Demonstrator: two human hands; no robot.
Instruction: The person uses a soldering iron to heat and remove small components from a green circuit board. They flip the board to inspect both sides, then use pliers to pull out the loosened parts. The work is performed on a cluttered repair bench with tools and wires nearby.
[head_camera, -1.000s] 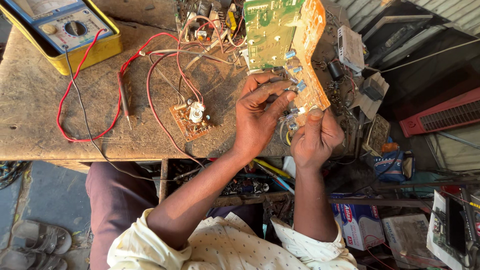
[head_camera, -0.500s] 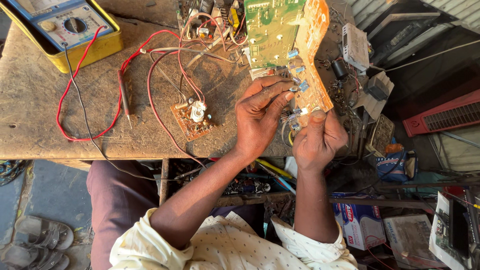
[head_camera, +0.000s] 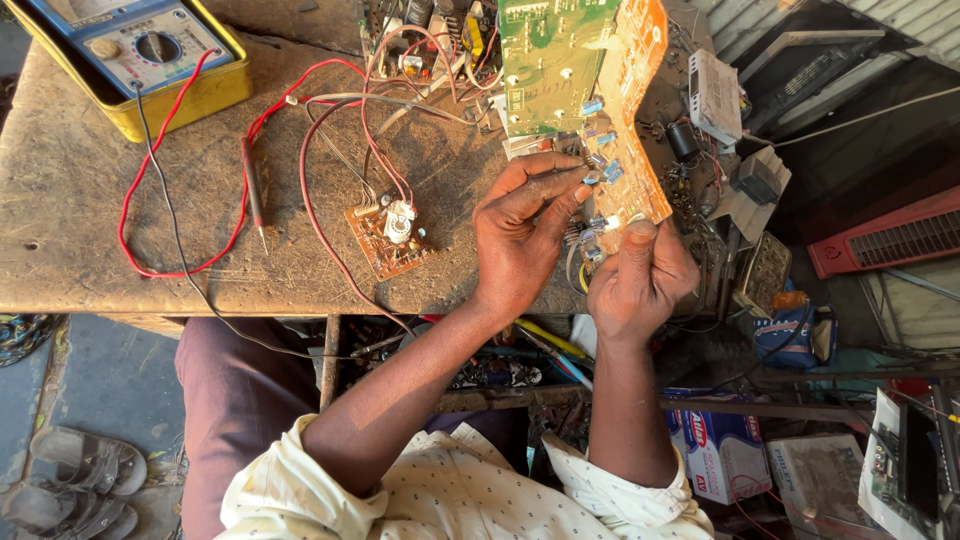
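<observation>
An orange circuit board with small blue parts stands tilted over the wooden workbench, joined to a green board behind it. My right hand grips the orange board's lower corner, thumb pressed on its edge. My left hand is beside it, fingertips pinching a small blue component on the board's face. Both forearms rise from a pale dotted shirt.
A yellow-cased multimeter sits far left, its red probe and red and black leads trailing across the bench. A small brown board with a white part lies centre. Loose electronics and boxes crowd the right; sandals on the floor.
The view has shifted slightly; my left fingertips have slid a little along the orange board's blue parts. My right hand keeps the same grip on the corner.
</observation>
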